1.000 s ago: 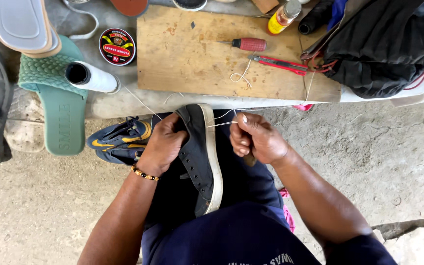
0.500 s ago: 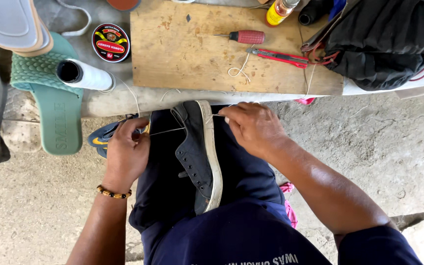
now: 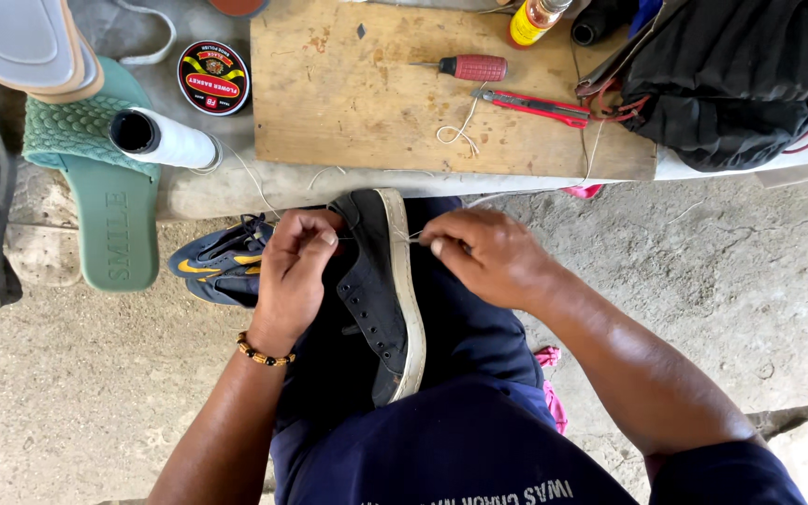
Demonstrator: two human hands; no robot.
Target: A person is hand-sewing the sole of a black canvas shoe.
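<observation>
Right, left hand is clamped on the toe end of the black sneaker, fingertips pinched together at the upper; right hand sits just beside the sole edge at 3 o'clock of the shoe, thumb and forefinger pinched on a thin pale thread that runs taut between the two hands. Whether a needle or awl is in the right pinch, cannot tell. Sneaker lies on the person's lap, sole edge up, toe pointing to 12 o'clock.

Judgement on doing this well: keep the thread tight and level along the sole seam, pull evenly from both sides, hold the shoe firm against the thigh so it does not roll, and keep the pinch close to the seam so the thread does not slip.

Around: a blue and yellow trainer lies at 9 o'clock of the left hand, partly under it. Wooden board at 12 o'clock carries a red-handled screwdriver, a red utility knife and a loose thread loop. White thread spool and a round polish tin at 10 to 11 o'clock, green slide sandal at 9. Black bag at 1 to 2 o'clock. Thread from the spool trails toward the lap and, in my view, could snag on the trainer.
</observation>
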